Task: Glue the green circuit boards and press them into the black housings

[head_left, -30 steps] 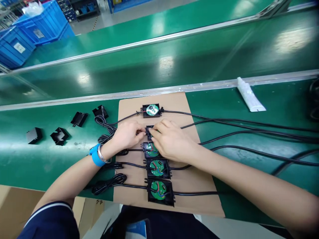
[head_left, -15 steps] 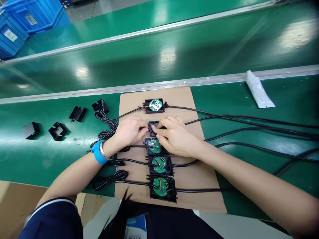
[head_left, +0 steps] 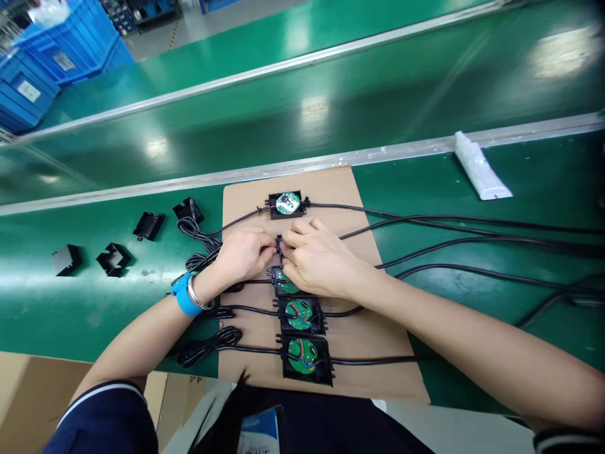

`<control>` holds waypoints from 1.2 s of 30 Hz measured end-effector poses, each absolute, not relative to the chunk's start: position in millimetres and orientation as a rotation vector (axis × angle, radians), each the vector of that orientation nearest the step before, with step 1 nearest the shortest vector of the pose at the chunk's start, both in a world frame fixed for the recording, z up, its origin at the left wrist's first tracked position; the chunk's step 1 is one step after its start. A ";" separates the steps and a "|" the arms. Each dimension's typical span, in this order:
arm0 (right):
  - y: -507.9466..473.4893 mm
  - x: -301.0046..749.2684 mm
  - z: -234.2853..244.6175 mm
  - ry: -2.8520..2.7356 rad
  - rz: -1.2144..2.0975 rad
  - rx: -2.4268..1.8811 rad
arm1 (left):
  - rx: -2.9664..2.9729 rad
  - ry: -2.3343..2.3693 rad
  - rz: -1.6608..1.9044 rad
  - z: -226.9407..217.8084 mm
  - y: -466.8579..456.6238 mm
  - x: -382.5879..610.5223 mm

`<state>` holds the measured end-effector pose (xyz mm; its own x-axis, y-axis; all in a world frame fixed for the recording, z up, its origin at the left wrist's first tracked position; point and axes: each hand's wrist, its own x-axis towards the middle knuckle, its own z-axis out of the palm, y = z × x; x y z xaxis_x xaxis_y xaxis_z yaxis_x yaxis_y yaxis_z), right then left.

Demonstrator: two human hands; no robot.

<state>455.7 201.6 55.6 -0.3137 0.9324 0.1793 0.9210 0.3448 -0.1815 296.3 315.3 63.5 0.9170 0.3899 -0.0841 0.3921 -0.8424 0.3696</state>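
Observation:
Second from the far end of a row, a small black plastic box [head_left: 279, 242] is mostly covered by my hands. My left hand [head_left: 246, 253], with a blue band at its wrist, is closed with thumb and finger pinched at the box's left edge. From the right, my right hand [head_left: 317, 260] reaches over the box, its fingers curled and pressed at the same edge. Beyond lies an open box with a round circuit board [head_left: 288, 203]. Nearer me are a partly covered box [head_left: 280, 287] and two open boxes with green boards [head_left: 299, 314] [head_left: 302, 356] and coloured wires.
The boxes lie on a cardboard sheet [head_left: 368, 378] on the green bench. Coiled black cables [head_left: 208, 347] lie left, long cables [head_left: 454, 219] run right. Several black covers [head_left: 113, 259] sit at left, a white tube [head_left: 479, 169] at right. Blue crates [head_left: 78, 47] stand far left.
My right hand has shifted left over the box, its fingertips now closer to my left hand's and covering more of it. The view has tilted slightly.

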 end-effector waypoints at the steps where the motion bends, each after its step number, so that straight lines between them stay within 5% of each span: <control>1: 201.2 459.7 57.4 -2.348 0.121 -1.648 | 2.673 0.542 -0.038 66.8 319.4 295.9; 14: 246.1 554.4 21.8 -1.788 0.322 -1.817 | 2.634 0.910 0.079 66.2 378.9 319.6; 22: 234.1 549.6 72.4 -2.119 0.237 -1.787 | 2.673 0.910 0.231 97.9 365.0 326.5; 36: 273.0 546.7 65.7 -2.233 0.367 -1.817 | 2.844 1.069 -0.048 81.4 370.5 334.1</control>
